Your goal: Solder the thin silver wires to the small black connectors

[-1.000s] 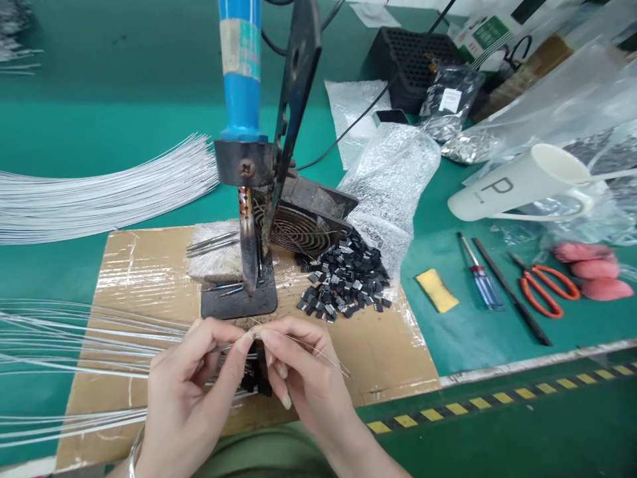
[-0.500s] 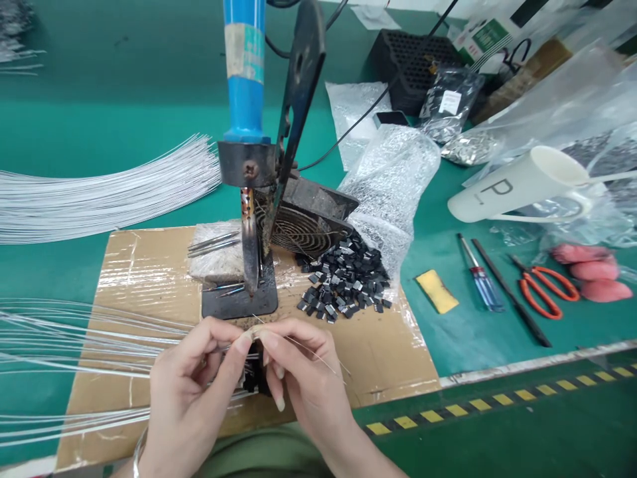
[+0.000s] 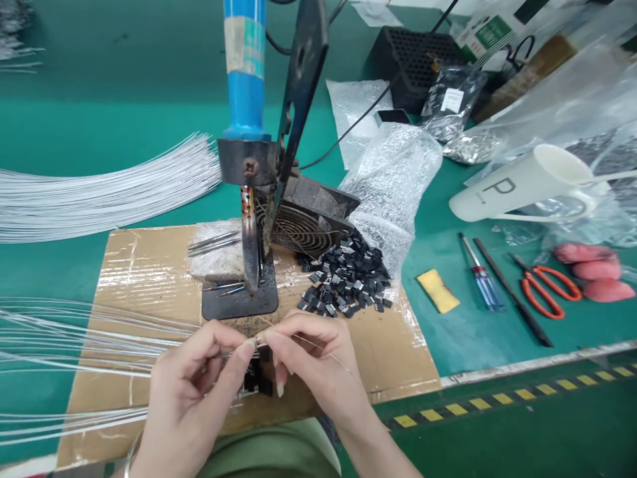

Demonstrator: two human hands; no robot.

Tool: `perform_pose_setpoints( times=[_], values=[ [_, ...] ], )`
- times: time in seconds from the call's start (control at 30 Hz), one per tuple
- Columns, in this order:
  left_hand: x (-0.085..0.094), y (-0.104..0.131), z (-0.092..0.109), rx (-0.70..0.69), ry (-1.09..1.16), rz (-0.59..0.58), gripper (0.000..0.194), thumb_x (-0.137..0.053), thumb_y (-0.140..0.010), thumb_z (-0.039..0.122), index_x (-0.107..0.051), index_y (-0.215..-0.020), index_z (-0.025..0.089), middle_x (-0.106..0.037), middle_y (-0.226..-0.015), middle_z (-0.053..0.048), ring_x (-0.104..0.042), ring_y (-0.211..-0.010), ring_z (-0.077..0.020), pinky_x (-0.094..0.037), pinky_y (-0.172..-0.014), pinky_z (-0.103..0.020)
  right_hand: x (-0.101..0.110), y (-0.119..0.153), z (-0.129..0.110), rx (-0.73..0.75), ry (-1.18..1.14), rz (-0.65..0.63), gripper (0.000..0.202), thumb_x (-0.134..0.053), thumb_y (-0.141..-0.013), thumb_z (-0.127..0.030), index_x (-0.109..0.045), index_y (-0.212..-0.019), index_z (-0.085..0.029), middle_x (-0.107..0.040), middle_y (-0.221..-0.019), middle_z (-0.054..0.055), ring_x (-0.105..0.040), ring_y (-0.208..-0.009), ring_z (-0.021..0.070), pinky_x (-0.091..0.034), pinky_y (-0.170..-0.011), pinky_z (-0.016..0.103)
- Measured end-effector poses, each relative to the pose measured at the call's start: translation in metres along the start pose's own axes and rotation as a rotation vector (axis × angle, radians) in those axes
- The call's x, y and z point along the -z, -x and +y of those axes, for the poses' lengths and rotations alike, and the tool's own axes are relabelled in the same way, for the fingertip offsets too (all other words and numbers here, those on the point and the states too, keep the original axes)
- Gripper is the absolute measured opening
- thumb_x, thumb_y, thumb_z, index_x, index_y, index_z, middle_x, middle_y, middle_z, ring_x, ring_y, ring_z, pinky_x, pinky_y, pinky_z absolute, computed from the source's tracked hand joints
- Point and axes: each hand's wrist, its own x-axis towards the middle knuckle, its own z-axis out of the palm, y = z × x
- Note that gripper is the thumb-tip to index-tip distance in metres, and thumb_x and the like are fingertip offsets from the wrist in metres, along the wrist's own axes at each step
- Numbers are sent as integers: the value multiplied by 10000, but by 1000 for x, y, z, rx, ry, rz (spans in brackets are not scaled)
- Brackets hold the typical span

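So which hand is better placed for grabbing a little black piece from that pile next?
Probably the right hand: the pile of black pieces lies just ahead of it, while the left hand is farther away. Both hands' fingers seem busy pinching a small thin piece, though.

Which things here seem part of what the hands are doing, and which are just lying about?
Seemingly part of the job: small pale piece pinched by left hand and right hand, thin wire, white strands, piled black parts, soldering iron.

Probably just lying about: white mug, screwdriver, orange-handled pliers, yellow pad.
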Motion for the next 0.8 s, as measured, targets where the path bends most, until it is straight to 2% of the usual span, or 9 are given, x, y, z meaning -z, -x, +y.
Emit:
perform_pose_setpoints(
  times=[0.13,0.27,0.5,0.6,0.8],
  values=[
    [-2,-2,2,7,35,16,257,-660,-1015,366,-731,-821,214,-647,-664,16,-514,-557,-113,-355,-508,-232,-3,0,4,-20,-82,11,165,-887,-883,-381,-887,-831,-225,-675,-664,-21,-601,-418,77,-496,-381,171],
    [-4,-1,2,12,55,45,260,-659,-1022,392,-730,-831,231,-658,-683,13,-544,-585,-128,-365,-504,-235,-8,2,7,-80,-171,37,170,-913,-848,-385,-883,-813,-222,-680,-635,-21,-577,-397,75,-459,-361,173],
    [-11,4,0,-25,16,141,226,-668,-1020,387,-740,-865,239,-731,-741,-11,-627,-632,-154,-431,-519,-244,-19,1,8,-138,-322,99,223,-959,-761,-403,-861,-746,-204,-629,-541,-39,-458,-352,52,-374,-313,160],
    [-14,5,0,-32,0,193,172,-702,-993,349,-747,-878,229,-757,-764,-13,-651,-649,-145,-462,-543,-228,-22,1,9,-126,-347,113,211,-960,-757,-400,-869,-743,-211,-607,-537,-46,-426,-356,37,-362,-312,143],
    [-12,2,0,-65,10,175,174,-724,-974,339,-747,-870,202,-772,-761,-30,-670,-628,-144,-464,-495,-212,-24,2,9,-106,-317,134,208,-943,-773,-400,-868,-747,-208,-620,-560,-37,-440,-350,49,-377,-302,161]
  ],
)
